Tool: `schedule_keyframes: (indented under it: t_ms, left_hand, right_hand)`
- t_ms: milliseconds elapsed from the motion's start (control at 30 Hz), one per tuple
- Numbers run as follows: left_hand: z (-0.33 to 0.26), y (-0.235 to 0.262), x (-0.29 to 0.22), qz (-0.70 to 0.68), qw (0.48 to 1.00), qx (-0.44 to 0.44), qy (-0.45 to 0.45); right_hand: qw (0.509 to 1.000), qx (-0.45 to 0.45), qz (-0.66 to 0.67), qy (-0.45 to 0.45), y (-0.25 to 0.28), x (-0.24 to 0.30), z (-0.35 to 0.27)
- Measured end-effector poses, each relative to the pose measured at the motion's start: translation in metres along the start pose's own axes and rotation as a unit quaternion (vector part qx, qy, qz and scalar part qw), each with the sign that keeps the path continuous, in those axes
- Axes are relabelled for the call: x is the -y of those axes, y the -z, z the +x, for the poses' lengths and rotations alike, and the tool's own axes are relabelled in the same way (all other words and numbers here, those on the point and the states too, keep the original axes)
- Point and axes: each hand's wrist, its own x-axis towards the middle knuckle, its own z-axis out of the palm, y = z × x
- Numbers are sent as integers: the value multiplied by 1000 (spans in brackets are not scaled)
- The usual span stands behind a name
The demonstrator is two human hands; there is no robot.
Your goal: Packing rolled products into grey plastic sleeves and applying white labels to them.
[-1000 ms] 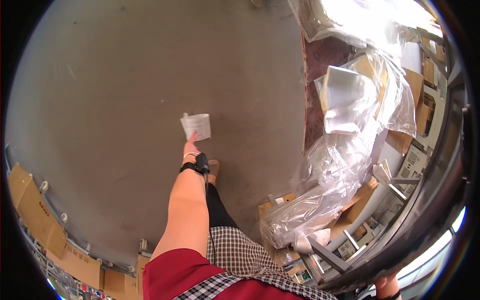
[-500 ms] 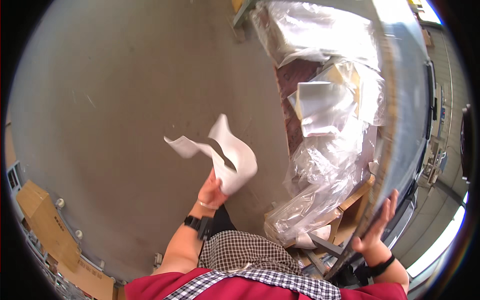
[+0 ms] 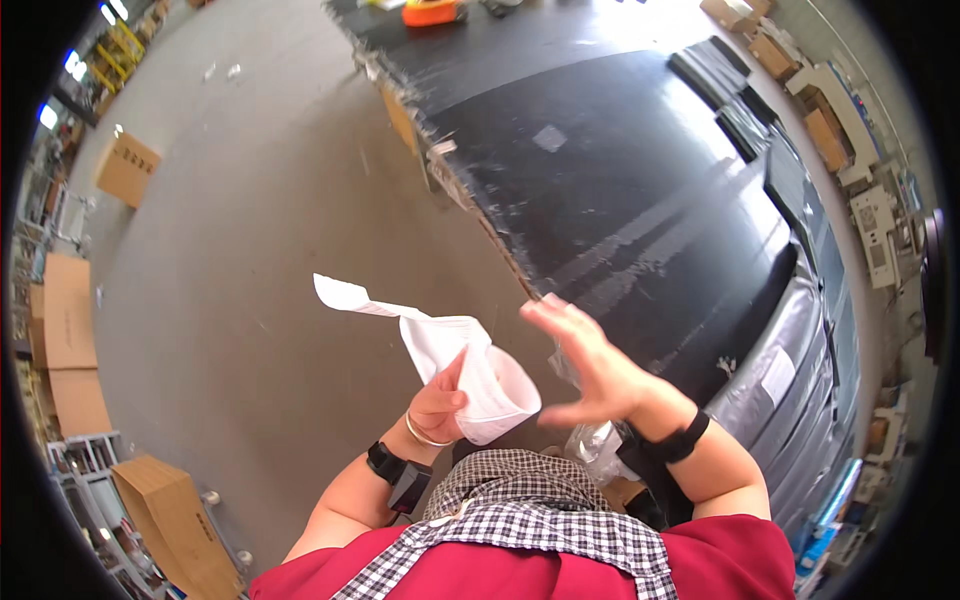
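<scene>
A white, curved piece of fabric [image 3: 440, 340] with a narrow strip trailing to the left is gripped in my left hand [image 3: 440, 400], thumb on top. It hangs in front of my checked apron, over the floor. My right hand [image 3: 600, 375] is off to its right with fingers spread and nothing in it. That hand is close to the near edge of a large black-topped table [image 3: 600, 200]; I cannot tell whether it touches. The fabric's underside and some left fingers are hidden.
The table's edge is ragged and taped. An orange object [image 3: 432, 12] lies at its far end, and grey plastic-wrapped bundles [image 3: 760, 380] along its right side. Clear plastic [image 3: 597, 450] shows below the table. Cardboard boxes [image 3: 175, 515] stand at the left.
My view has swung up, bringing the tabletop into sight and most of the plastic below it out. My right hand has moved left from the table edge toward the fabric, still held in my left.
</scene>
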Motion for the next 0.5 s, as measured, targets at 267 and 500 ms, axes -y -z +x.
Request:
schedule_keyframes:
  t_ms: [267,500]
  left_hand:
    - [12,-160,139,277,960,27,25]
    - [60,-232,250,288,953,42,-84]
  right_hand:
    - [980,-108,155,-61,-2,70,-223]
    - [802,-197,561,-62,1,94,-407]
